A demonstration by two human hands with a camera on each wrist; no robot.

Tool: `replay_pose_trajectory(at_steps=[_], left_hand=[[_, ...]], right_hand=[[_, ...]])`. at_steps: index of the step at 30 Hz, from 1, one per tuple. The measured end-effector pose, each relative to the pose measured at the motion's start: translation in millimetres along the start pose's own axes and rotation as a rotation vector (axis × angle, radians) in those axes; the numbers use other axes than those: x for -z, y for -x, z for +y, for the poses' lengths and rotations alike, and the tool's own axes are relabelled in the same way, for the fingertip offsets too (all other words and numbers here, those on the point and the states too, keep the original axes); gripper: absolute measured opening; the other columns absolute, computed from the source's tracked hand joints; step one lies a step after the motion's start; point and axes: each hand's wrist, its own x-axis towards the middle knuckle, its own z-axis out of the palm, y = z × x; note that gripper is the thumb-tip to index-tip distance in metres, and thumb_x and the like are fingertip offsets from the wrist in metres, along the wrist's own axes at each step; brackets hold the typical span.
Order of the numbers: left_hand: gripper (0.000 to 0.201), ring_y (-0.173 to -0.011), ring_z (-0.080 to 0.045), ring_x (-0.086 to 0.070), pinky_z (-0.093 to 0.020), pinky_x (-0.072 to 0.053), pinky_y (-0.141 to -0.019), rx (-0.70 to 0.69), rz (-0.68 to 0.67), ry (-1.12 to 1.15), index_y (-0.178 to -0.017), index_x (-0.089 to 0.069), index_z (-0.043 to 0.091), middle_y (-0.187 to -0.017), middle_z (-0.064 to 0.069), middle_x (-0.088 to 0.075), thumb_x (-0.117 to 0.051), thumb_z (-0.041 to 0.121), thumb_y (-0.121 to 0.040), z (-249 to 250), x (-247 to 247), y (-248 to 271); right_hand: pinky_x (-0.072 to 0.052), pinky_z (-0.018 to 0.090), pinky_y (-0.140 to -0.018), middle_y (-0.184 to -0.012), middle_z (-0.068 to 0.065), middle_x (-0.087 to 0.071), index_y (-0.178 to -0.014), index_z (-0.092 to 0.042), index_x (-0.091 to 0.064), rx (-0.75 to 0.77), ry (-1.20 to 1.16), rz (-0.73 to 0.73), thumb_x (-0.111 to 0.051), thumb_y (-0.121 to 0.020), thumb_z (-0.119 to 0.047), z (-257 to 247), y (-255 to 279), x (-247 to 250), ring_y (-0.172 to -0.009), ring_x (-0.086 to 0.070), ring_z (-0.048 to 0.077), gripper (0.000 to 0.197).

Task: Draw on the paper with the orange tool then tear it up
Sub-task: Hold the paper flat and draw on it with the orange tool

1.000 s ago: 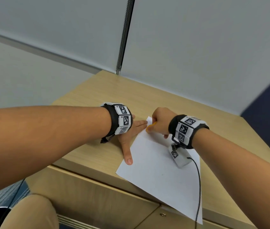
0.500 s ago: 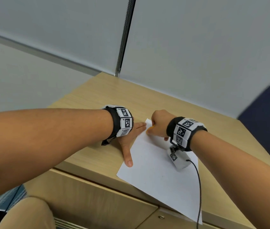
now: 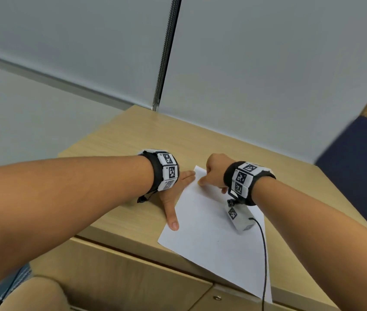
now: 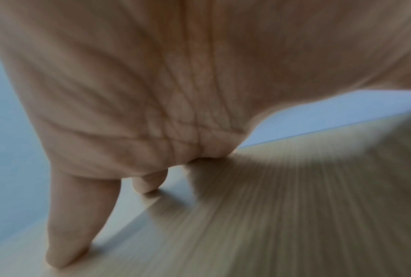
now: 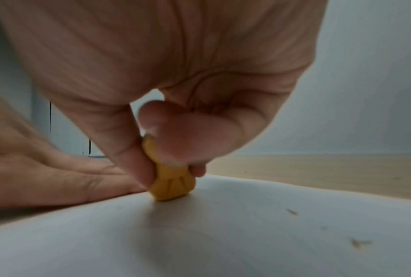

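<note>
While my left hand [image 3: 170, 198] lies flat, fingers [image 3: 188, 175] straight, pinning the paper's [image 3: 211, 232] left edge to the bench [image 3: 133, 140], my right hand [image 3: 216, 170] has crept barely past the paper's far corner.

Left wrist: fingertips [image 4: 62, 249] pressed down; view blurred.

Right wrist: fingers pinch the orange tool [image 5: 171, 185], tip on the paper. Pale flecks [image 5: 360, 243], no clear line. Drawing barely begun, I judge.

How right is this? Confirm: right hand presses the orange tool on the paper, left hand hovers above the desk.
Not hovers: the left hand lies flat on the desk at the paper edge, per the head view. The rest stands.
</note>
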Motion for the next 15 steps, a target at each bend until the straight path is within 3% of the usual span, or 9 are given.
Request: replay_pose_trajectory(at_steps=[2,4,8,12,15], left_hand=[[0.148,-0.154,-0.028,0.010,-0.051,0.003,-0.121,-0.011,-0.040,-0.080,-0.156,0.022,0.019,-0.165,0.006,0.026,-0.072,0.082,-0.061,5.5,7.0,5.3],[0.147,-0.154,-0.027,0.013,-0.049,0.003,-0.121,0.001,-0.063,-0.090,-0.156,0.023,0.018,-0.165,0.005,0.027,-0.075,0.077,-0.064,5.1,9.3,6.1],[0.145,-0.154,-0.027,0.014,-0.045,0.003,-0.122,-0.009,-0.053,-0.084,-0.157,0.021,0.017,-0.166,0.002,0.024,-0.076,0.074,-0.066,6.5,14.3,12.6],[0.148,-0.154,-0.029,0.012,-0.046,0.001,-0.122,-0.019,-0.056,-0.067,-0.157,0.020,0.016,-0.166,-0.001,0.023,-0.076,0.077,-0.062,8.0,10.7,15.3],[0.144,-0.154,-0.027,0.013,-0.047,0.000,-0.122,-0.006,-0.089,-0.027,-0.158,0.018,0.018,-0.166,0.003,0.023,-0.072,0.079,-0.064,7.3,13.0,23.1]], right_hand=[[-0.065,0.041,-0.062,-0.071,0.009,-0.069,-0.082,-0.010,-0.055,-0.017,0.047,-0.017,-0.072,-0.085,-0.036,-0.7,7.5,-0.3,-0.052,-0.070,0.026,0.031],[-0.064,0.036,-0.061,-0.070,0.006,-0.068,-0.085,-0.010,-0.055,-0.056,0.108,-0.021,-0.065,-0.090,-0.037,6.9,19.5,0.6,-0.052,-0.067,0.022,0.030],[-0.046,0.028,-0.064,-0.090,0.003,-0.060,-0.101,-0.009,-0.061,-0.107,0.341,-0.070,-0.054,-0.097,-0.039,27.4,53.6,-5.4,-0.075,-0.059,0.024,0.031],[-0.041,0.025,-0.055,-0.071,0.001,-0.056,-0.070,-0.014,-0.050,-0.127,0.280,-0.059,-0.052,-0.095,-0.043,33.7,63.4,-20.9,-0.059,-0.052,0.018,0.039],[-0.046,0.028,-0.064,-0.084,0.001,-0.058,-0.090,-0.013,-0.059,-0.098,0.248,-0.055,-0.052,-0.094,-0.050,34.2,65.1,-20.3,-0.073,-0.058,0.023,0.037]])
